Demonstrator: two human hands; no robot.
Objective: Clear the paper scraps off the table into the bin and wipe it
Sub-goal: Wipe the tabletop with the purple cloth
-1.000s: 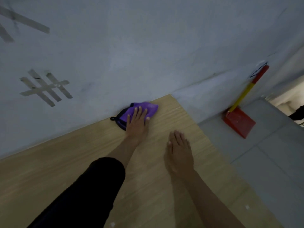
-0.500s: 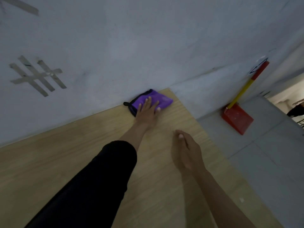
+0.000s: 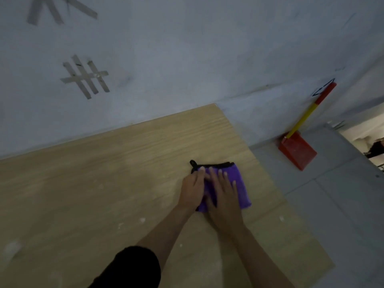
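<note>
A purple cloth (image 3: 241,183) with a black edge and loop lies flat on the wooden table (image 3: 104,183), near its right edge. My left hand (image 3: 192,189) presses on the cloth's left part with straight fingers. Beside it, my right hand (image 3: 224,194) lies flat on the cloth's middle, fingers straight. Both hands cover much of the cloth. A few small white specks (image 3: 142,220) dot the table near me. No bin is in view.
The table's far edge meets a grey wall (image 3: 187,48) with tape strips (image 3: 85,76) on it. To the right, the grey tiled floor (image 3: 332,204) holds a red dustpan (image 3: 298,151) with a yellow handle leaning on the wall.
My left hand has dragged the cloth from the far corner by the wall toward me. My right hand has moved from the bare table onto the cloth.
</note>
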